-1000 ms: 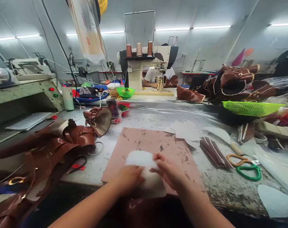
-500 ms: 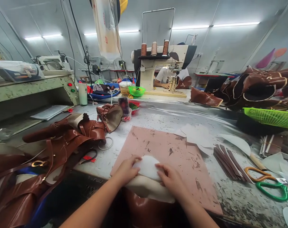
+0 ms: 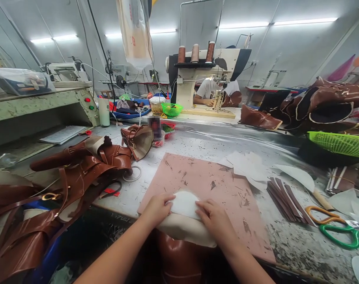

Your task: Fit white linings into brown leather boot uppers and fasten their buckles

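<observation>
Both my hands press a white curved lining piece (image 3: 184,204) onto a cream backing that continues into brown leather (image 3: 179,258) hanging over the table's near edge. My left hand (image 3: 156,209) holds the white piece's left edge, fingers curled on it. On the right edge rests my right hand (image 3: 213,219), fingers bent and pressing down. The work lies on the near end of a scuffed pink board (image 3: 209,189).
A heap of brown leather parts (image 3: 67,177) fills the left. Brown strips (image 3: 283,199), white cut shapes (image 3: 247,165), orange and green scissors (image 3: 336,227) lie right. A green basket (image 3: 339,144) and leather pile sit far right. Another person sews at a machine (image 3: 209,75) behind.
The camera view shifted slightly; my hands stayed on the white piece, sliding a little along its edges while pressing it down.
</observation>
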Demonstrator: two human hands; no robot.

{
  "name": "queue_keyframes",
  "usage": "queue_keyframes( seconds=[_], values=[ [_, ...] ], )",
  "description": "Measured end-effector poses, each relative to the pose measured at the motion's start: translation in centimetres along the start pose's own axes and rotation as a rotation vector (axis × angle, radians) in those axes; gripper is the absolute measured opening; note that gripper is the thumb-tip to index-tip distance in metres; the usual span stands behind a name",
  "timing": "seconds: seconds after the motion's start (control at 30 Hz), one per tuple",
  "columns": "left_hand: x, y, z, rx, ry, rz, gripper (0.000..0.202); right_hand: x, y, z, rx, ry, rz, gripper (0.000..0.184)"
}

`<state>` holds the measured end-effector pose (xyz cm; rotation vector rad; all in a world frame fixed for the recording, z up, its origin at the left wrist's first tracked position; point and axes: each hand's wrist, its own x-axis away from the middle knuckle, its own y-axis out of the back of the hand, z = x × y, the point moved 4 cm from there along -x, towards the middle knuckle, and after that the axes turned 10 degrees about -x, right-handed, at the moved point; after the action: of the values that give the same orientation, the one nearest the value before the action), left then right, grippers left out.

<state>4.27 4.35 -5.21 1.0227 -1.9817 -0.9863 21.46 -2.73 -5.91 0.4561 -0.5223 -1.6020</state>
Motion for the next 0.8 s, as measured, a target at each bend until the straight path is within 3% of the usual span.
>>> queue_keyframes(
  seconds=[0.13,0.23,0.33,0.4,0.5,0.67,0.8],
  values=[
    [0.4,0.8,-1.5,-0.239,-0.035,-0.036,0.031,-0.6,1.1,0.9,0.200,0.014,0.073,0.022],
    [1.1,0.6,-2.6,-0.358,-0.082,-0.021,0.034,-1.9,1.2,2.3,0.251,0.129,0.171,0.028],
    [1.3,0.6,-2.5,-0.402,-0.108,-0.007,0.033,-3.1,-0.8,3.6,0.204,0.309,0.331,0.043],
    [0.8,1.7,-1.6,-0.395,-0.126,0.017,0.023,-3.4,-2.6,4.0,0.187,0.406,0.431,0.052],
    [-1.6,5.8,1.1,-0.371,-0.075,-0.026,0.019,-3.4,-4.4,3.9,0.224,0.484,0.525,0.052],
    [-8.0,16.1,6.2,-0.385,0.237,-0.461,0.036,-3.0,-4.7,3.3,0.314,0.603,0.605,0.047],
    [-12.3,20.3,7.9,-0.363,0.275,-0.563,0.031,-3.2,-5.0,3.1,0.332,0.666,0.564,0.048]
  ],
)
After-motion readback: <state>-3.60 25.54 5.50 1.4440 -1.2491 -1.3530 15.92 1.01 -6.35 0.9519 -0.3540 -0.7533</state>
